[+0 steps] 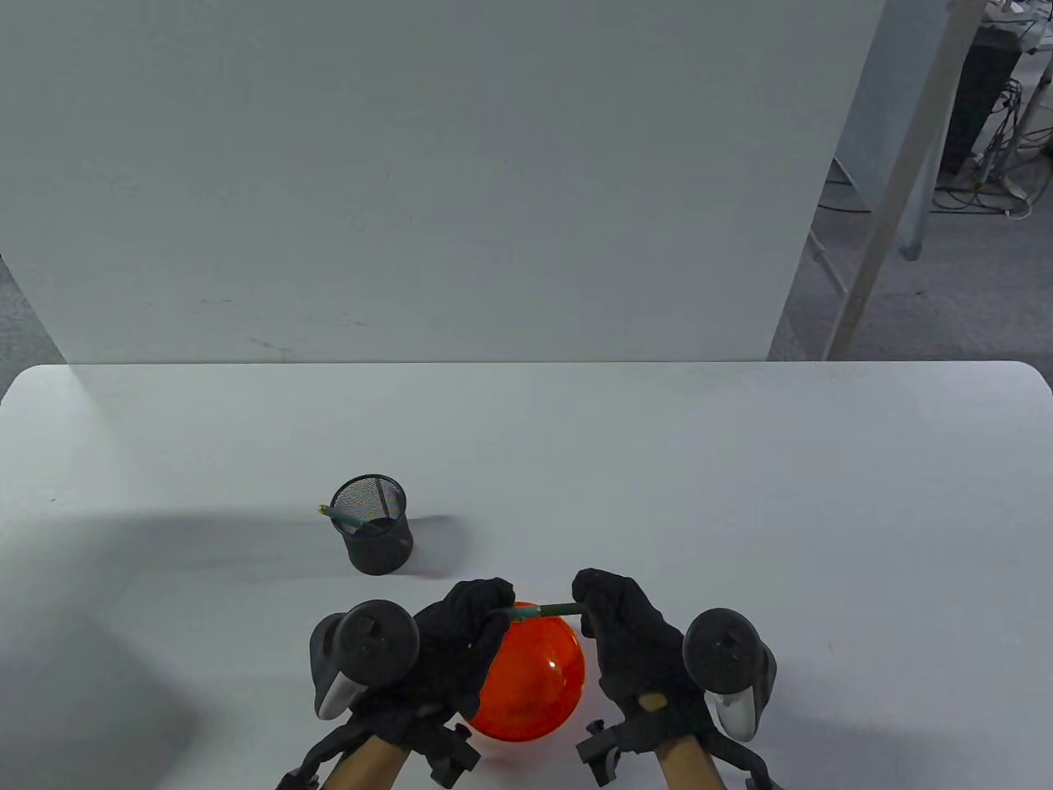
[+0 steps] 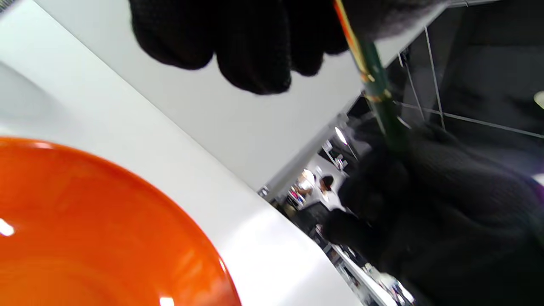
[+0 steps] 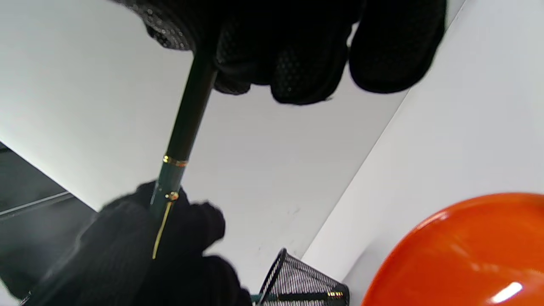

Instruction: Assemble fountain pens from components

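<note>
The left hand (image 1: 461, 634) and the right hand (image 1: 629, 629) each hold one end of a dark green pen (image 1: 547, 610), and the pen lies flat between them in the air, just above the far rim of an orange bowl (image 1: 535, 683). In the table view, the bowl sits on the white counter (image 1: 740, 510) between the two hands, and a black mesh cup (image 1: 372, 524) stands well apart to the left with another green pen (image 1: 339, 517) leaning out of it. In the left wrist view, the left hand's fingers (image 2: 255, 46) curl in from the top around the end with the gold clip, and the pen (image 2: 378, 91) runs down into the right hand (image 2: 446, 212), with the bowl (image 2: 85, 229) below. In the right wrist view, the right hand's fingers (image 3: 297, 51) grip the plain dark barrel end, and the pen (image 3: 187, 123) has a gold ring where the cap part meets the barrel, with the clip end held in the left hand (image 3: 127, 250). It looks like the step is joining the cap to the barrel, and it seems nearly done. The next move likely calls for pushing or twisting the two parts snug, keeping them in a straight line, then putting the pen in the cup.
</note>
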Demonstrator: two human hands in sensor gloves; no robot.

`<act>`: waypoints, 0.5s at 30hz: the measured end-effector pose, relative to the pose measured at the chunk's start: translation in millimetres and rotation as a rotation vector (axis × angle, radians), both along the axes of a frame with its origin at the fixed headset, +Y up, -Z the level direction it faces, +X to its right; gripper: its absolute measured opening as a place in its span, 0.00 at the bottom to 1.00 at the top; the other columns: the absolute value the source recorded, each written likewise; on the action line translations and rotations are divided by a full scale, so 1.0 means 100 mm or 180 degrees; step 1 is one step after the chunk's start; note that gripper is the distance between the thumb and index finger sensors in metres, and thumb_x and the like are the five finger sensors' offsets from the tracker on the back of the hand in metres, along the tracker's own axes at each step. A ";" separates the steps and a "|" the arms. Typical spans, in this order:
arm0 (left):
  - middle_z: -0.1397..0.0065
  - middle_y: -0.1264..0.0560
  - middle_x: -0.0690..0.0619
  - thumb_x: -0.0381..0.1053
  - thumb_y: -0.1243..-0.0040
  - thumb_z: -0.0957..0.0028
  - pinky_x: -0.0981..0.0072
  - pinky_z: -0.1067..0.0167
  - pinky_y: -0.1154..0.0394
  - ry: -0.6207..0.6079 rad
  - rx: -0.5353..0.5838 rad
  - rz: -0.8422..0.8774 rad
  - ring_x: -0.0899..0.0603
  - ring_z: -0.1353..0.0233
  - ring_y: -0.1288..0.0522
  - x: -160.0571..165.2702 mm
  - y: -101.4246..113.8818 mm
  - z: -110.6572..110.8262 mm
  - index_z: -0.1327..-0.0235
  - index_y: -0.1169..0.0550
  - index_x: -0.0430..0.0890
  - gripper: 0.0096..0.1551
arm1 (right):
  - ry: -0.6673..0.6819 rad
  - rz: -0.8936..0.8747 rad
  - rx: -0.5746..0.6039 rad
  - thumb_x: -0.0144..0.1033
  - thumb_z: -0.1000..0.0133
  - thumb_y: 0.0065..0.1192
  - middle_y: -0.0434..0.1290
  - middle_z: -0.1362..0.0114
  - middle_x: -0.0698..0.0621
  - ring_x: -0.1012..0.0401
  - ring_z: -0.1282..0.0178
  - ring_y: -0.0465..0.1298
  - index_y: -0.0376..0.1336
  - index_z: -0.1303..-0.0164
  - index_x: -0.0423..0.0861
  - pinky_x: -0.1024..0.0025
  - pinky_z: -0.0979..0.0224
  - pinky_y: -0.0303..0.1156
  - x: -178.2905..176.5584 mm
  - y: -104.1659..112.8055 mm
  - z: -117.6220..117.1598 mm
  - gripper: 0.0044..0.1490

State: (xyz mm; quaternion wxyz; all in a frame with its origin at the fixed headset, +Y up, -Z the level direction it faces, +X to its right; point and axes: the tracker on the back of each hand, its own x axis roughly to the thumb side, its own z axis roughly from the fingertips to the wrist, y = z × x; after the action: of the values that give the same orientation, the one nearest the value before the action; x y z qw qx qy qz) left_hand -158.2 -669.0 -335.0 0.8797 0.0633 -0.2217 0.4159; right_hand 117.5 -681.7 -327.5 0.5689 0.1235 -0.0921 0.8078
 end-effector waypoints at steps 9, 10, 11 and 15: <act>0.33 0.23 0.52 0.56 0.42 0.42 0.52 0.40 0.20 0.0359 0.0167 0.0532 0.51 0.46 0.17 -0.19 0.00 0.04 0.27 0.31 0.56 0.28 | 0.0292 -0.0006 -0.0138 0.43 0.34 0.42 0.71 0.40 0.48 0.51 0.40 0.74 0.62 0.29 0.46 0.43 0.34 0.71 -0.10 -0.06 -0.02 0.27; 0.33 0.23 0.53 0.56 0.42 0.42 0.52 0.39 0.20 0.0402 0.0104 0.0622 0.51 0.46 0.17 -0.20 -0.02 0.03 0.27 0.32 0.56 0.29 | 0.0254 0.0041 -0.0116 0.43 0.34 0.43 0.71 0.40 0.48 0.51 0.40 0.74 0.62 0.29 0.46 0.43 0.34 0.72 -0.11 -0.06 -0.02 0.27; 0.33 0.24 0.53 0.56 0.42 0.42 0.52 0.39 0.20 0.0404 0.0064 0.0650 0.51 0.46 0.17 -0.21 -0.03 0.02 0.27 0.32 0.55 0.29 | 0.0255 0.0071 -0.0113 0.43 0.34 0.43 0.71 0.40 0.48 0.51 0.40 0.75 0.62 0.29 0.46 0.43 0.34 0.72 -0.11 -0.06 -0.02 0.27; 0.34 0.23 0.52 0.56 0.40 0.42 0.52 0.39 0.20 0.0378 -0.0254 0.1010 0.51 0.46 0.16 -0.24 -0.08 -0.03 0.28 0.31 0.54 0.29 | 0.0308 0.0089 -0.0068 0.43 0.34 0.43 0.71 0.40 0.48 0.51 0.40 0.74 0.62 0.29 0.45 0.43 0.34 0.72 -0.12 -0.04 -0.03 0.27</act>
State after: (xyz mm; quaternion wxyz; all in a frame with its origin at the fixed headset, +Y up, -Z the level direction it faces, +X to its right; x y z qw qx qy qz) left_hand -182.6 -677.3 -337.8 0.8164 0.0869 -0.1399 0.5535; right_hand 105.5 -685.9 -330.7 0.5627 0.1576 -0.0542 0.8097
